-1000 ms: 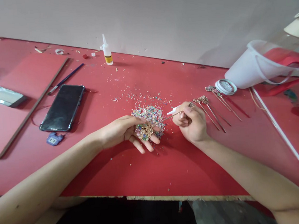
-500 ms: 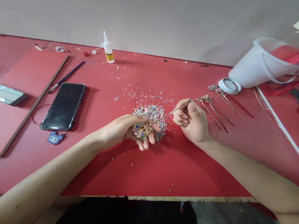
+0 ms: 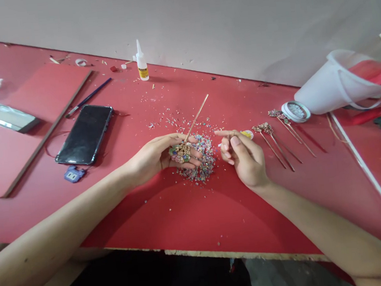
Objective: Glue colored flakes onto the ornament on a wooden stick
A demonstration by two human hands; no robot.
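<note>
My left hand point(image 3: 169, 155) is closed around the flower-shaped head of a gold hairpin point(image 3: 196, 118), which carries coloured pieces. The pin's stem points up and to the right. Under that hand lies a heap of small multicoloured chips point(image 3: 203, 166). To the right, my right hand point(image 3: 245, 155) hovers with its index finger stretched toward the left hand and its other fingers loosely curled, and I see nothing gripped in it. Partly hidden behind it is a white and yellow object point(image 3: 247, 134); whether it touches the hand cannot be made out.
Several finished-looking hairpins point(image 3: 272, 137) lie right, near a round white lid point(image 3: 296, 111) and a tipped white bucket point(image 3: 323, 87). A glue bottle point(image 3: 142, 66) stands at the back. Left are a phone point(image 3: 84, 134), a paintbrush point(image 3: 88, 97) and a metal-edged box point(image 3: 6, 116).
The hairpin has turned in my left hand, its stem swinging from rightward to up and right. My right hand has let go of the stem, and its index finger has straightened.
</note>
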